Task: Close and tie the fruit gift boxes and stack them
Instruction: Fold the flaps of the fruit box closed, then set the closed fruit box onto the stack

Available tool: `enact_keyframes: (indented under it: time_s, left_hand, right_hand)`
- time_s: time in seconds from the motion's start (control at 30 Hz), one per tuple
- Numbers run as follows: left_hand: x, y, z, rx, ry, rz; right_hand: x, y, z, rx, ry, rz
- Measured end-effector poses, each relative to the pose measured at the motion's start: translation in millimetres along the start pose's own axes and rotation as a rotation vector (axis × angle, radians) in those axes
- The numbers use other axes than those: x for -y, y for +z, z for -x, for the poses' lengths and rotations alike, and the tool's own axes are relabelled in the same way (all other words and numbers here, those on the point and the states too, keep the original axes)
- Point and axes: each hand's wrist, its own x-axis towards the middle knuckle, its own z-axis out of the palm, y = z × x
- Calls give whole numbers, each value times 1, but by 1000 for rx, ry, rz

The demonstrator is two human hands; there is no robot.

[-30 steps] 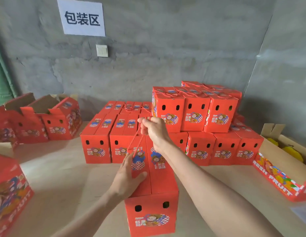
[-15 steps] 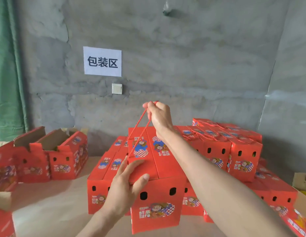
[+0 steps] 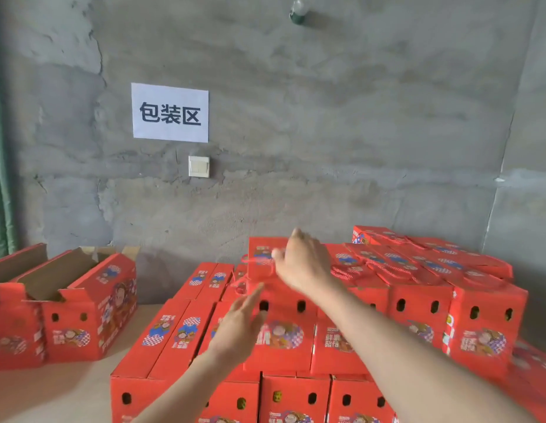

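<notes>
A closed red fruit gift box (image 3: 281, 334) stands at the left end of the upper row of the stack (image 3: 418, 315), its red rope handle (image 3: 256, 262) lying slack on the lid. My right hand (image 3: 302, 264) hovers blurred just above the lid with fingers loose, holding nothing. My left hand (image 3: 241, 325) is open and flat by the box's front left corner, touching it lightly or just off it. The lower layer of closed boxes (image 3: 174, 331) carries the upper row.
Two open boxes with raised flaps (image 3: 70, 300) sit at the left on the tan table (image 3: 52, 392). A grey concrete wall with a paper sign (image 3: 170, 112) and a light switch (image 3: 199, 166) stands right behind the stack. A green curtain hangs at far left.
The box, carried by its rope in my right hand and steadied by my left, was set on the stack's upper row. Both hands have let go of it.
</notes>
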Motion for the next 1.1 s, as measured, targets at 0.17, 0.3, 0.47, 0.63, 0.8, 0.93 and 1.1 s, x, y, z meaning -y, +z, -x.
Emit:
enact_keyframes:
  time_s: [0.17,0.3,0.47,0.63,0.8,0.93,1.1]
  left_hand:
    - [37,21,3,22,-5,62]
    - [44,35,4,-31,-26,124]
    - [42,46,-29,41,-92,61]
    - [45,41,-64,113,-206,11]
    - [46,41,-74,160,-245,167]
    - [28,31,-61,174,-281,108]
    - [-3,-11,3,32,-236,174]
  right_hand:
    - [-35,88,38,172,-313,297]
    - [-42,110,40,-9,-364,351]
    - [-46,128,16,-68,-347,370]
    - [-50,145,-12,-61,-324,368]
    - [-55,152,-26,-21,-308,397]
    - [-45,134,-22,125,-256,407]
    - [-6,95,18,205,-172,267]
